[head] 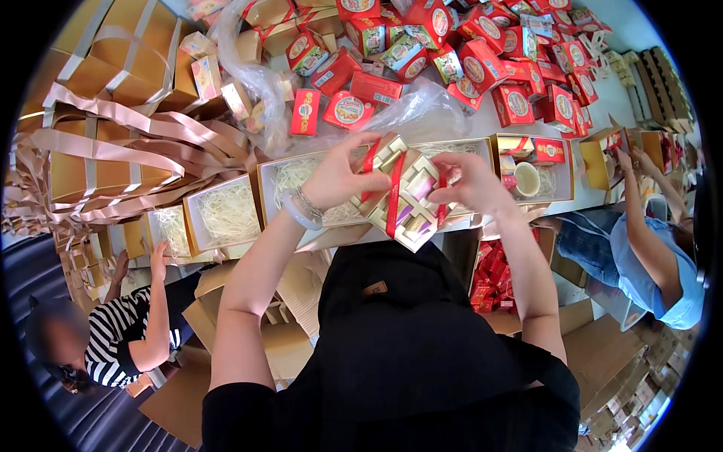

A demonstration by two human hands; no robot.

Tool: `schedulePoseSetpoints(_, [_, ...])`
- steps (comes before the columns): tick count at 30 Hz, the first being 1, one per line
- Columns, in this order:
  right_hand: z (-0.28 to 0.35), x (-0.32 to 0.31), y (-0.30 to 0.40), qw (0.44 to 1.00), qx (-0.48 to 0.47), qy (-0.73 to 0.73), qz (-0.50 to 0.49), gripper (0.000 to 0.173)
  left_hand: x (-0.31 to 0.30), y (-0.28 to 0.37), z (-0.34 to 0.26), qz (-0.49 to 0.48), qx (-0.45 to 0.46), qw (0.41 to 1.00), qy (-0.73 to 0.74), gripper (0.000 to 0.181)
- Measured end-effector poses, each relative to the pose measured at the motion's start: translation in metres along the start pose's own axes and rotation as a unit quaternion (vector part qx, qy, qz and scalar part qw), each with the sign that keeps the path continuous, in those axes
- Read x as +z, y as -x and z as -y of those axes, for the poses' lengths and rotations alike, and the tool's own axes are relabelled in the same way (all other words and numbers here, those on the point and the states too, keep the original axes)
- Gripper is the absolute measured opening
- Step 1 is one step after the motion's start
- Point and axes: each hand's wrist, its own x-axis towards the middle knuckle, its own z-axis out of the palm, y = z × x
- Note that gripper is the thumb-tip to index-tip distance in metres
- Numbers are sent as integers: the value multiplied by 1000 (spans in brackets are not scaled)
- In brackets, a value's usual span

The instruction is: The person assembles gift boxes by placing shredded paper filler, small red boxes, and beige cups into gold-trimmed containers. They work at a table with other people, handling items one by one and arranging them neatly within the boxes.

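My left hand point(339, 175), with a pale bangle and a bracelet at its wrist, grips a cream and gold gift box point(415, 226) tied with red ribbon point(394, 198). The box is tilted, and purple pieces show through its cut-outs. At its right side, the fingers of my right hand point(466, 181) are bent around the edge and ribbon. Beneath both hands lies an open gold-edged carton point(265, 186) lined with pale shredded filler point(288, 175). To the right, a similar carton point(567, 169) holds a cream cup point(527, 179), a red box point(549, 150) and a ribboned box point(515, 146).
Red printed boxes point(347, 110) are heaped behind the cartons, beside crumpled clear plastic point(423, 107). Gold boxes with pink ribbons point(113, 152) stack up at left. Co-workers stand at left point(121, 333) and right point(649, 254). A carton of red packets point(494, 277) sits below the table edge.
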Motion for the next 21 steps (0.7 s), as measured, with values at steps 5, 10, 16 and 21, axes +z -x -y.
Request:
schedulePoseSetpoints(5, [-41, -25, 16, 942, 151, -289, -74, 48, -27, 9, 14, -48, -23, 997, 63, 49])
schedulePoseSetpoints(10, [-111, -5, -1, 958, 128, -205, -152, 57, -73, 29, 27, -55, 23, 997, 39, 48])
schedulePoseSetpoints(16, [-137, 26, -33, 980, 58, -40, -185, 51, -124, 54, 30, -82, 23, 976, -201, 48])
schedulePoseSetpoints(21, [-152, 53, -52, 978, 56, 45, -197, 44, -118, 62, 58, -151, 31, 898, -412, 46])
